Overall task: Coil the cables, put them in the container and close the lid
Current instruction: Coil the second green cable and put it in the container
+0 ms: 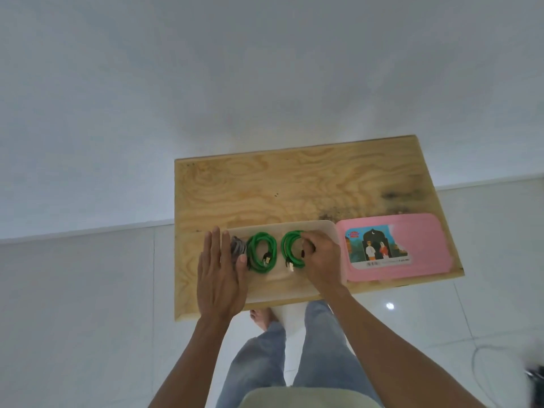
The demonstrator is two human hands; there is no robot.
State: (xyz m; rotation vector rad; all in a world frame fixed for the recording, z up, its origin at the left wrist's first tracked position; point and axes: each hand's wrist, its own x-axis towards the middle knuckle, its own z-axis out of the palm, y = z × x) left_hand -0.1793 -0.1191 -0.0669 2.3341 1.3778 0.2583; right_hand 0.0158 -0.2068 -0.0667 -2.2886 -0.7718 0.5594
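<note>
**Three coils in the container, lid off to the side**

At the left end of the translucent container (332, 231), the left hand (219, 275) lies flat with its fingers straight and together, palm down along the container's left edge, holding nothing. Its thumb reaches toward a small grey cable (238, 247), bundled and lying inside the container just beside the hand; the hand hides part of it.

Next to the grey bundle, inside the container, lies a green cable (261, 252) wound into a ring, its connector ends showing near the bottom of the loop.

Further right, also inside the container, a second green cable (290, 251) is coiled in a ring, with a light-coloured plug end near its lower edge. The right hand (322, 257) comes in from the right with its fingers curled over this coil's right side, gripping it.

The container sits near the front edge of the wooden table (294, 184). Just beside the container's right end, a pink lid (424, 251) lies flat on the table, with a picture label covering its left half.

Below the table edge, the person's jeans-clad legs (321, 346) and a bare foot (262, 318) stand on a white tiled floor (88, 304).
</note>
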